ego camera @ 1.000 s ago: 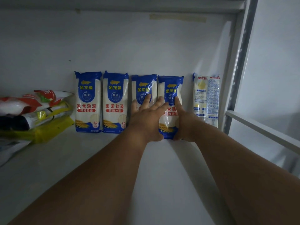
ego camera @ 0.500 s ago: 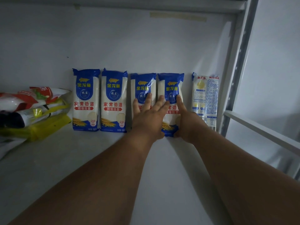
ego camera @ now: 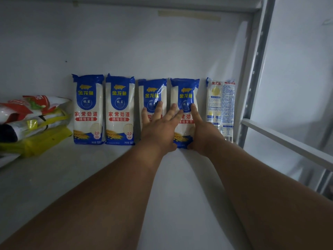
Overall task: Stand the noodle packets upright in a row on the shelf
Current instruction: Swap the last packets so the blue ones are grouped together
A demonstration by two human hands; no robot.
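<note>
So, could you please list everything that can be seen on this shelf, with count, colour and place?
noodle packets, front side showing: 4, blue and white, upright in a row against the back wall, centre
noodle packet, back side showing: 1, white and pale blue, upright at the right end, apart from the row by a gap
food bags: several (exact count unclear), red, white and yellow, piled lying down at the left
shelf: 1, white, under everything
shelf post: 1, grey metal, at the right
tape strip: 1, beige, high on the back wall
left hand: flat on the third and fourth packets
right hand: on the right side of the fourth packet
</note>
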